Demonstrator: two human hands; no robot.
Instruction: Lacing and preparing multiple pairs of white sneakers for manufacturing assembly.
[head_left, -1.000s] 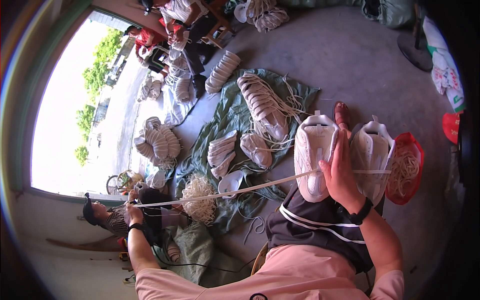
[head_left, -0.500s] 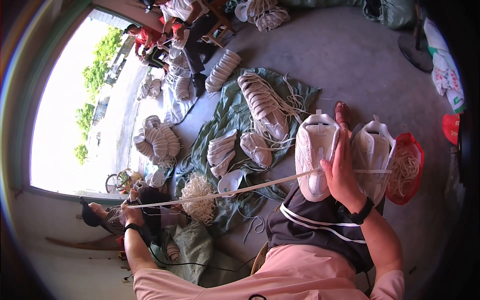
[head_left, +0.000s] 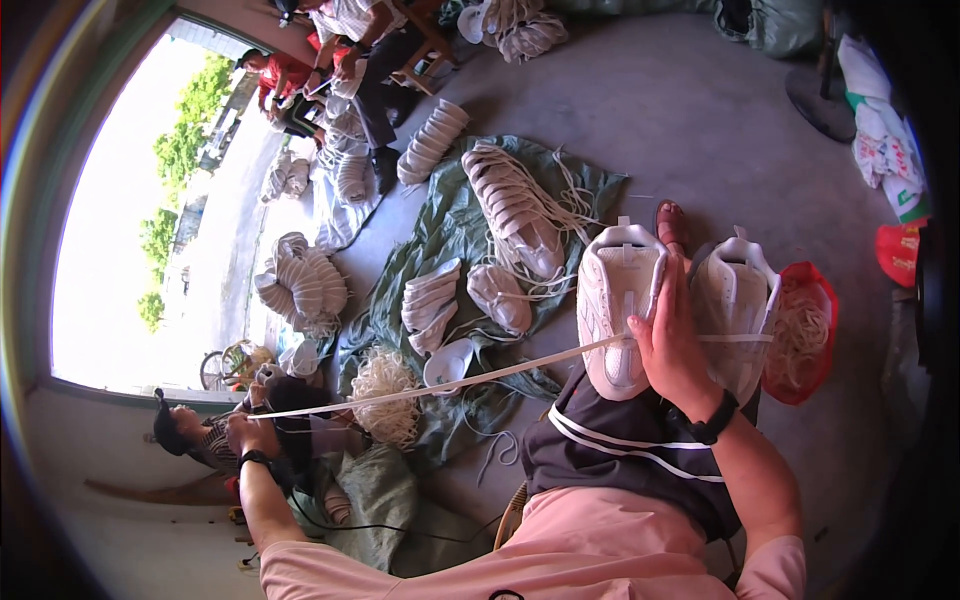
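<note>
A white sneaker stands toe toward me over my lap, and my right hand grips its right side, fingers stretched along the edge and thumb on the upper. A flat white shoelace runs taut from the front of this shoe to my left hand, far out to the left, closed on its end. Beside my right hand sits a second white sneaker, with a lace stretch across its front. What the fingers hide between the two shoes cannot be made out.
A red bag of laces lies right of the shoes. On a green tarp are stacked shoe uppers, a lace pile and a white bowl. A person sits by my left hand; others work at upper left.
The whole view has shifted slightly, so everything sits a little further left. My left hand still holds the lace taut, and my right hand keeps its place on the sneaker.
</note>
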